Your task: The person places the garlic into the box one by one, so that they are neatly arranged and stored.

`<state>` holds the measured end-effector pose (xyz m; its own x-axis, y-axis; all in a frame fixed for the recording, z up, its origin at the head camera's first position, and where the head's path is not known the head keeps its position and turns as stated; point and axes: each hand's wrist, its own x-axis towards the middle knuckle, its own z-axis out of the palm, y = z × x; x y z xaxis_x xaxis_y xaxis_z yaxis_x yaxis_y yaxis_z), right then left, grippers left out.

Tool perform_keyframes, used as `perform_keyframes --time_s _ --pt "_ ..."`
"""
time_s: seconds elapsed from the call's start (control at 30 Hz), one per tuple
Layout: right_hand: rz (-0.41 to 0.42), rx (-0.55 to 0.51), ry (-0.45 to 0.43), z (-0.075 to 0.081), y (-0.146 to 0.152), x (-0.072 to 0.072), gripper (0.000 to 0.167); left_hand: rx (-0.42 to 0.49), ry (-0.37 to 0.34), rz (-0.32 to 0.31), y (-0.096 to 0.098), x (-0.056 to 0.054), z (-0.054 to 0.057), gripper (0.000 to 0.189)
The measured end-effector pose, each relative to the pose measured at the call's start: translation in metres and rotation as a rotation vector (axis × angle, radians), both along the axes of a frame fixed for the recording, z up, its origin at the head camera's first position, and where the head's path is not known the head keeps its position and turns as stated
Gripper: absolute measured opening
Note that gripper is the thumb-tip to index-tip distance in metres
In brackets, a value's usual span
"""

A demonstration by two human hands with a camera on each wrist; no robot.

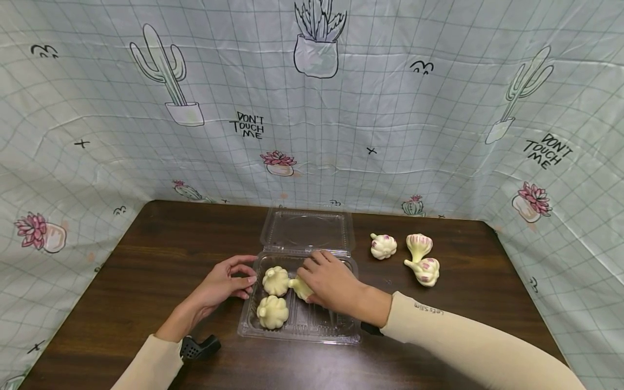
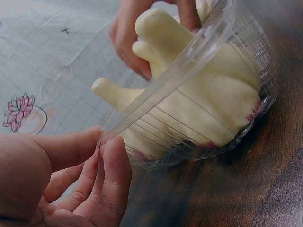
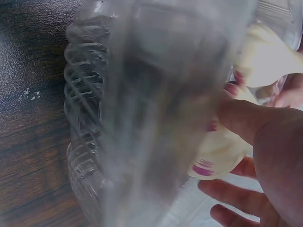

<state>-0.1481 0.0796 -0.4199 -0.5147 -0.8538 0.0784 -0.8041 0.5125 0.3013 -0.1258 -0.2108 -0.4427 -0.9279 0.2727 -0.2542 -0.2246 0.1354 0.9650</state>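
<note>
A clear plastic clamshell box [image 1: 299,337] stands on the table with its lid [image 1: 307,230] folded back. At its left rim my left hand [image 1: 221,284] pinches the edge between thumb and fingers, as the left wrist view shows up close. Two garlic bulbs [image 1: 273,312] sit in the left part of the box, stems up. Reaching in from the right, my right hand [image 1: 336,284] grips another garlic bulb [image 1: 301,288], its stem pointing left toward the rear bulb. In the right wrist view the thumb lies over this pink-marked bulb [image 3: 222,153], partly behind the blurred box wall.
Right of the box, three more garlic bulbs lie on the dark wooden table [image 1: 195,233]: one bulb [image 1: 383,247] nearer the lid, and two touching, a rear bulb [image 1: 419,245] and a front bulb [image 1: 427,272]. A printed cloth [image 1: 341,119] surrounds the table's back and sides.
</note>
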Motion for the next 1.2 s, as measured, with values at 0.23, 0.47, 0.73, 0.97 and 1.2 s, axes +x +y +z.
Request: perform_keyframes --time_s 0.23,0.47,0.73,0.97,1.2 --pt "-0.004 0.003 0.033 -0.0018 0.0003 -0.0012 0.052 0.001 0.003 -0.002 0.0001 0.0001 -0.0002 0.058" --pt "-0.019 -0.025 0.020 -0.0043 0.0010 -0.0019 0.051 0.001 0.002 0.004 0.0004 0.0003 0.0000 0.058" --pt "-0.048 -0.088 0.045 -0.0067 0.0015 -0.0026 0.050 -0.002 -0.001 0.006 0.0004 0.0005 -0.0002 0.057" --pt "-0.084 -0.112 0.040 -0.0068 0.0006 -0.0022 0.049 0.008 0.003 0.003 -0.0005 0.0004 -0.0013 0.057" --pt "-0.100 -0.155 0.021 -0.0063 0.0013 -0.0031 0.046 0.020 0.013 -0.011 -0.0019 -0.0008 -0.0034 0.058"
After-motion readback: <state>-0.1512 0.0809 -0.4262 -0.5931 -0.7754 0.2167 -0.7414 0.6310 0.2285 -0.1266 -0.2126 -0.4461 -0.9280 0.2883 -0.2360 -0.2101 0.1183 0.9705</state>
